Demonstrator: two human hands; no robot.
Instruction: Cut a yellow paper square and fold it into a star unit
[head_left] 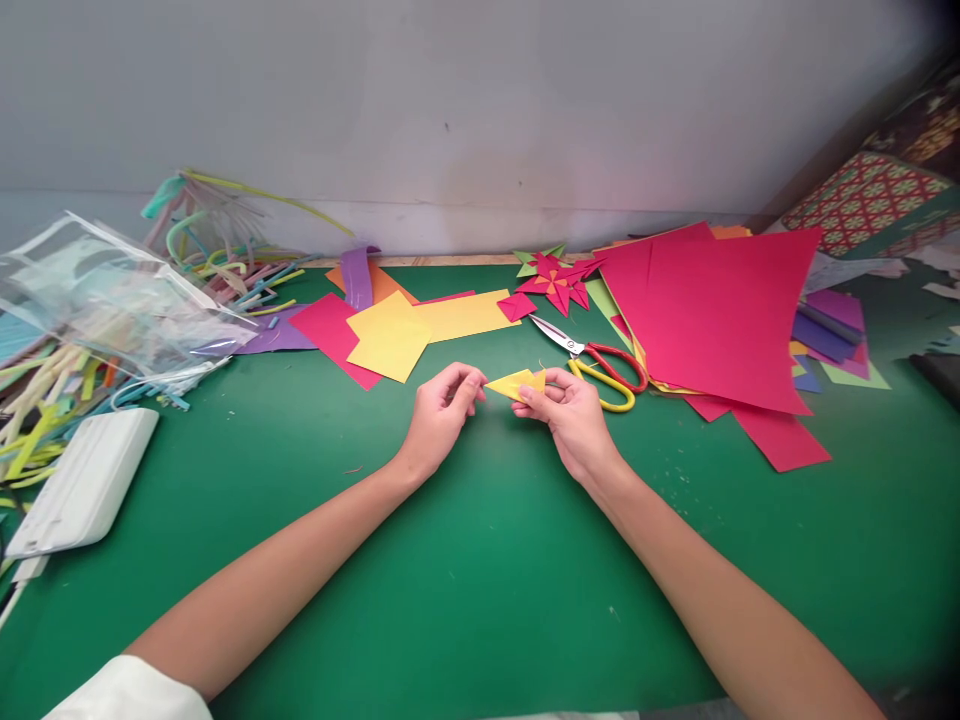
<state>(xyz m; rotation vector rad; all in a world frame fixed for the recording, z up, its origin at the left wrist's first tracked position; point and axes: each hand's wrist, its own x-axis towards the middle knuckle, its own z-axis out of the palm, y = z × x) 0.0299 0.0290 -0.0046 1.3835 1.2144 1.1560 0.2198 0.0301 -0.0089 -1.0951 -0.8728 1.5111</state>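
My right hand (566,410) pinches a small folded piece of yellow paper (516,384) between thumb and fingers, its pointed end facing left. Close to that point is my left hand (448,405), its thumb and fingers pressed together; a narrow gap seems to separate them from the paper. Scissors (577,348) with one red and one yellow handle loop lie just beyond my right hand, blades pointing up and left. Flat yellow sheets (394,335) and a red sheet (326,325) rest past my left hand. Folded red paper flowers (555,283) sit behind the scissors.
Large red sheets (720,320) are stacked at the right. On the left lie a clear plastic bag (112,280), many coloured strips (45,400) and a white box-shaped device (90,480) with a cable. A grey wall (450,100) bounds the green tabletop (480,580) at the back.
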